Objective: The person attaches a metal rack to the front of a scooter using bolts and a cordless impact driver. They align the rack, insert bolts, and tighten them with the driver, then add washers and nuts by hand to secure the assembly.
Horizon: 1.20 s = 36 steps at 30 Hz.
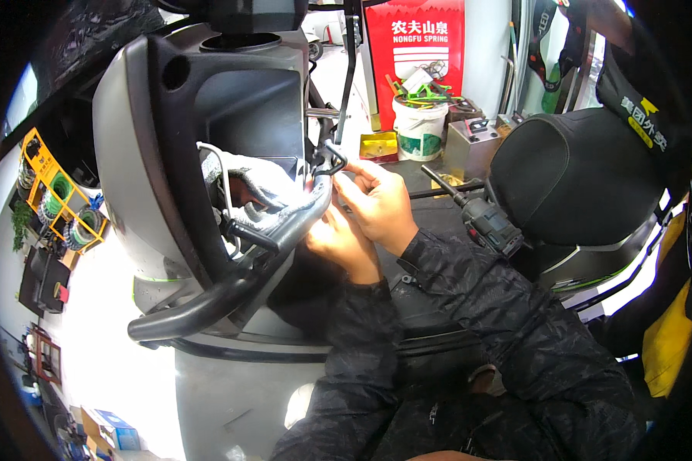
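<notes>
A scooter's front panel (134,184) stands at the left, with a thick black tubular guard bar (207,307) curving across it. At the bar's upper end, my right hand (378,207) is closed, thumb and fingers pinched beside a small bent black metal piece (332,159). What lies between those fingertips is too small to make out. Just below it, my left hand (340,242) presses close to the bar, its fingers curled and partly hidden by the bar and the right hand. A grey-white cloth or glove (265,184) lies in the scooter's front pocket, behind the bar.
On the dark footboard to the right rests a cordless power tool (484,219) with a long bit, against the black seat (573,169). Further back stand a white bucket (420,127) of green-handled tools, a metal box (471,146) and a yellow-red box (379,146).
</notes>
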### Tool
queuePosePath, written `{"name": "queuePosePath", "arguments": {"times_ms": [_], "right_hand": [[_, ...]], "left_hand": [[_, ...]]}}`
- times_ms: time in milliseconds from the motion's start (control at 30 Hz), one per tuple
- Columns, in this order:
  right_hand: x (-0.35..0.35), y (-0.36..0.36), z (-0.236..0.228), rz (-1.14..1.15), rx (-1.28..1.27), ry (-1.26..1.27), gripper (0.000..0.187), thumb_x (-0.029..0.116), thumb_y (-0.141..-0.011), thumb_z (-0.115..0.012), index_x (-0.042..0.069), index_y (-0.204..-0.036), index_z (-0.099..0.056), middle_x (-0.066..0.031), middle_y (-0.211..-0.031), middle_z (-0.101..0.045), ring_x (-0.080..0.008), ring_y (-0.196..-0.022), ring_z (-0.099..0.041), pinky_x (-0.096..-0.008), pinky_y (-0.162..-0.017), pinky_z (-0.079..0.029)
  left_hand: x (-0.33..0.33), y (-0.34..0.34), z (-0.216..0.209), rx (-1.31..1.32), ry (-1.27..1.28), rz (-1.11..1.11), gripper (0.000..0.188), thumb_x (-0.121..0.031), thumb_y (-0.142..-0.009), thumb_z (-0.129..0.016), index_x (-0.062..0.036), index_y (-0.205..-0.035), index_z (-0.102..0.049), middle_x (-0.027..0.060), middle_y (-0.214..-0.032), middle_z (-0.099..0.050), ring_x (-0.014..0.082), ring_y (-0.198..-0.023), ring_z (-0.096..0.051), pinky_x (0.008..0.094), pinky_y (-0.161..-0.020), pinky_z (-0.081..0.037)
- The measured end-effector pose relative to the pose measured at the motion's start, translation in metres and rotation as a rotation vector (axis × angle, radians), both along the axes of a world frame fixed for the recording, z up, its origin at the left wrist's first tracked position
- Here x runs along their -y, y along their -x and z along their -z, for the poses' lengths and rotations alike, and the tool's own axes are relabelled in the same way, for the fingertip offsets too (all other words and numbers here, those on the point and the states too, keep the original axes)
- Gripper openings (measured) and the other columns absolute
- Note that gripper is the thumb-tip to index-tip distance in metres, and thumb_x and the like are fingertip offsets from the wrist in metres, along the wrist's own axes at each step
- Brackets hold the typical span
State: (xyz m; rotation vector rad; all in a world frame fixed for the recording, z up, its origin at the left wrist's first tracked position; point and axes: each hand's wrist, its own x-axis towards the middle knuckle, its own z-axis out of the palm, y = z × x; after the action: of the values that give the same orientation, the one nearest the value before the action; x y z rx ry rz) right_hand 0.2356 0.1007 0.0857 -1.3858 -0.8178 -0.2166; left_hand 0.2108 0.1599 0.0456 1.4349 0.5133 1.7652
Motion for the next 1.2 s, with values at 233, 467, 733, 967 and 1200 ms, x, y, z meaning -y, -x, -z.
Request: {"name": "queuePosePath", "arguments": {"times_ms": [233,467,733,967,1200], "right_hand": [[-0.006,-0.001,0.003,-0.139,-0.148,-0.124,0.029,0.012,-0.100,-0.072,-0.004,-0.124,-0.073,-0.0036,-0.068,-0.067,-0.0048,-0.061,-0.057,-0.0265,-0.056,-0.047],[-0.002,0.000,0.000,-0.091,-0.100,-0.078,0.030,0.012,-0.099,-0.074,-0.002,-0.127,-0.073,0.0009,-0.070,-0.068,-0.0008,-0.061,-0.052,-0.0235,-0.056,-0.044],[-0.011,0.001,0.004,-0.124,-0.187,-0.206,0.031,0.012,-0.099,-0.074,-0.004,-0.125,-0.072,-0.0001,-0.069,-0.065,-0.0018,-0.061,-0.054,-0.0240,-0.057,-0.045],[-0.015,-0.002,0.011,-0.134,-0.253,-0.214,0.027,0.014,-0.096,-0.075,0.000,-0.120,-0.075,-0.0041,-0.061,-0.063,-0.0067,-0.056,-0.057,-0.0279,-0.055,-0.047],[-0.014,-0.007,0.012,-0.108,-0.166,-0.202,0.028,0.011,-0.095,-0.078,0.001,-0.120,-0.076,-0.0029,-0.058,-0.060,-0.0045,-0.053,-0.056,-0.0264,-0.052,-0.046]], "left_hand": [[0.009,0.008,-0.014,0.266,0.302,0.454,0.033,-0.015,-0.109,-0.061,0.0074,-0.134,-0.062,0.0152,-0.115,-0.074,0.0208,-0.095,-0.073,0.0325,-0.081,-0.059],[0.009,0.013,-0.022,0.243,0.350,0.483,0.037,-0.015,-0.109,-0.060,0.0070,-0.138,-0.058,0.0167,-0.116,-0.072,0.0245,-0.097,-0.073,0.0336,-0.085,-0.060],[0.009,0.019,-0.024,0.054,0.172,0.323,0.031,-0.014,-0.108,-0.063,0.0107,-0.127,-0.066,0.0182,-0.117,-0.074,0.0225,-0.096,-0.072,0.0352,-0.084,-0.058],[0.021,0.017,-0.033,0.147,0.259,0.431,0.024,-0.011,-0.109,-0.059,0.0063,-0.125,-0.065,0.0170,-0.119,-0.072,0.0245,-0.101,-0.072,0.0348,-0.090,-0.060],[0.018,0.010,-0.030,0.053,0.158,0.199,0.023,-0.009,-0.106,-0.062,0.0080,-0.119,-0.069,0.0173,-0.114,-0.075,0.0237,-0.097,-0.073,0.0342,-0.086,-0.060]]}}
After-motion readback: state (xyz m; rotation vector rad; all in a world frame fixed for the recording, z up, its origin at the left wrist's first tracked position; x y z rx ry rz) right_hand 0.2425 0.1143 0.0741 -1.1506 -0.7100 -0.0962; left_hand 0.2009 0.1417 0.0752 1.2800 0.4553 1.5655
